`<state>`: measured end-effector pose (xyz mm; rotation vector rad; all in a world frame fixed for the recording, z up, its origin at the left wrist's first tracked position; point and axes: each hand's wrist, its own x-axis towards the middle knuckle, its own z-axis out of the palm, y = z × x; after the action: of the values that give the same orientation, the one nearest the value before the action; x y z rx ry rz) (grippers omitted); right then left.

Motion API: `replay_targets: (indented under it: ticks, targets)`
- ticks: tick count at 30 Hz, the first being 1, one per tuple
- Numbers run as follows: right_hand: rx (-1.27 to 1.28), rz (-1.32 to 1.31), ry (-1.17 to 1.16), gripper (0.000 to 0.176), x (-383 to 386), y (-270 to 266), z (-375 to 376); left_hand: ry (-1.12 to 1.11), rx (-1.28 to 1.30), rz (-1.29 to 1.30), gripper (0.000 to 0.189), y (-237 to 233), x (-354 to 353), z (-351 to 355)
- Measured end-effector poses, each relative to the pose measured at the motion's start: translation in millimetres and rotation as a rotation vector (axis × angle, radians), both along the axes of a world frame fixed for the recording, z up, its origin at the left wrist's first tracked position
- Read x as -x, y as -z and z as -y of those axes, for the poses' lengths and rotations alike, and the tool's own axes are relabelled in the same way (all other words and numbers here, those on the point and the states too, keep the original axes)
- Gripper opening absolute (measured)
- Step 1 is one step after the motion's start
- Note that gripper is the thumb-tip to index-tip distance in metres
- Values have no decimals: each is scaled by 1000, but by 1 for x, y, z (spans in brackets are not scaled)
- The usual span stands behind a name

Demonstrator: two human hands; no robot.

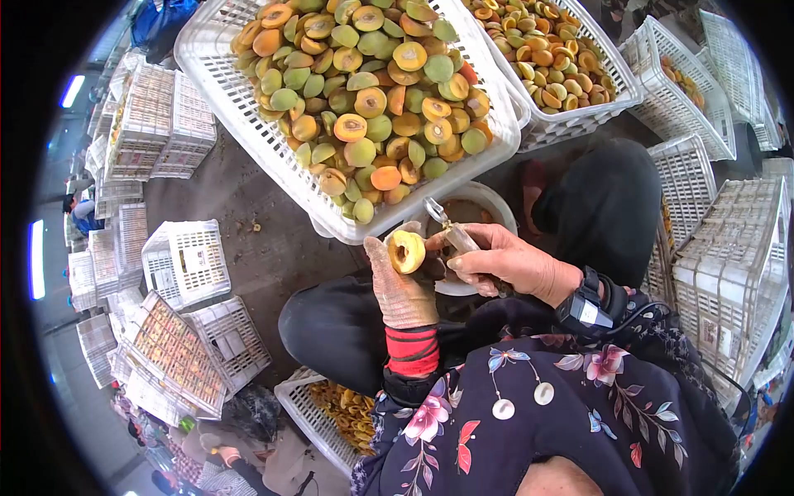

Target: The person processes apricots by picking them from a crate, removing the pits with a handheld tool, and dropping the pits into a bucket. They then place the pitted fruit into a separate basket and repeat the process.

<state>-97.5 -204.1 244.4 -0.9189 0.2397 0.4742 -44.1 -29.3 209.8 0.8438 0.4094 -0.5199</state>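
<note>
My left hand [401, 293], in a light, stained work glove with a red band at the wrist, holds a halved apricot [407, 252] with its cut side up. A hollow shows in the middle of its yellow flesh. My bare right hand [521, 263] is closed around the handle of a pitting tool [460, 237]. Its metal loop tip [436, 210] points up and away, just beyond the fruit and apart from it. Under my hands stands a white bucket [502, 205], partly hidden. Ahead is a white crate [248, 132] heaped with green and orange apricot halves [372, 103].
A second crate [571, 114] of apricot halves adjoins on the right. Slatted crates [732, 264] stand close at my right, and more crates [188, 263] at the left. Beside my left leg is a crate [310, 413] with orange-brown pieces. Another person's hand [227, 455] shows at lower left.
</note>
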Motion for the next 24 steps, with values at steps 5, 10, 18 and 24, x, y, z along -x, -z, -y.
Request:
replay_targets:
  ticks: [5, 10, 18, 24]
  targets:
    - [-109, 28, -11, 38, 3, -6, 3, 147, -639, 429, 64, -37, 7, 13]
    - [55, 41, 59, 40, 11, -20, 2, 139, -462, 526, 56, -35, 4, 4]
    - [138, 95, 137, 36, 14, -22, 5, 325, -160, 569, 67, -31, 0, -5]
    - [549, 447, 227, 36, -2, 0, 9, 390, -314, 589, 54, -28, 4, -1]
